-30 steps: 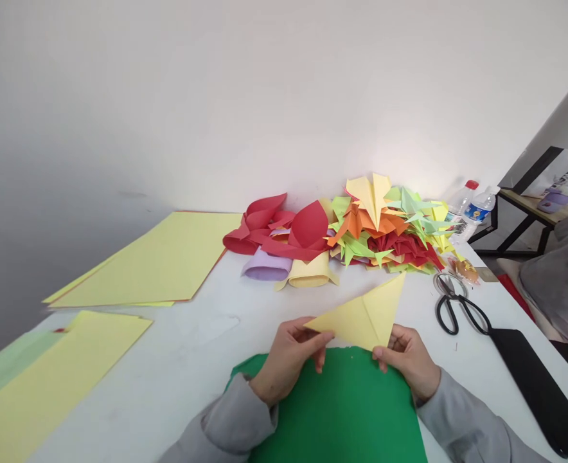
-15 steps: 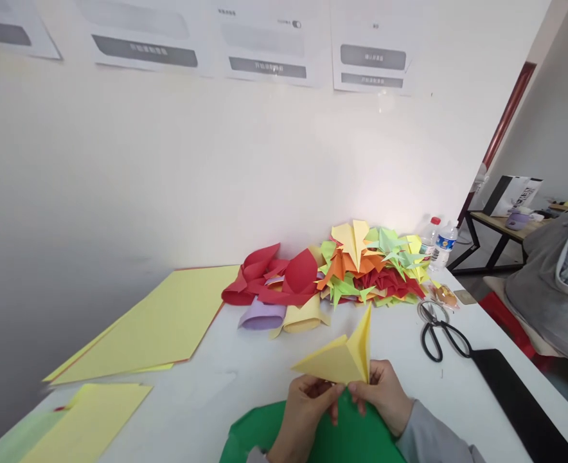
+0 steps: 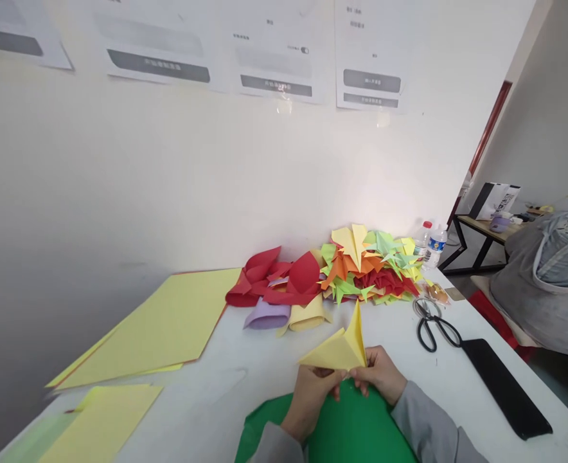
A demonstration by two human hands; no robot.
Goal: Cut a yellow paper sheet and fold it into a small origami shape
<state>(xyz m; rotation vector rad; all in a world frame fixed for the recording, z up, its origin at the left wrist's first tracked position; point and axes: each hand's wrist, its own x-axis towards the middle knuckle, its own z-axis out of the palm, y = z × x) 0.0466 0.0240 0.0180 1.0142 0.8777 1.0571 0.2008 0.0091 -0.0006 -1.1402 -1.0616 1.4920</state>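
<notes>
White counter (image 3: 207,411) fills the lower frame against a pale wall (image 3: 192,180). At lower centre, left hand (image 3: 311,391) and right hand (image 3: 384,374) pinch the folded yellow paper (image 3: 335,352) along its bottom edge. Printed sheets (image 3: 368,48) hang along the top, lettering too blurred to read, as is the blue bottle label (image 3: 437,245) at right.

Sheets (image 3: 161,325) left of folded paper (image 3: 335,352), scissors (image 3: 433,317) right, paper pile (image 3: 368,265) behind
</notes>
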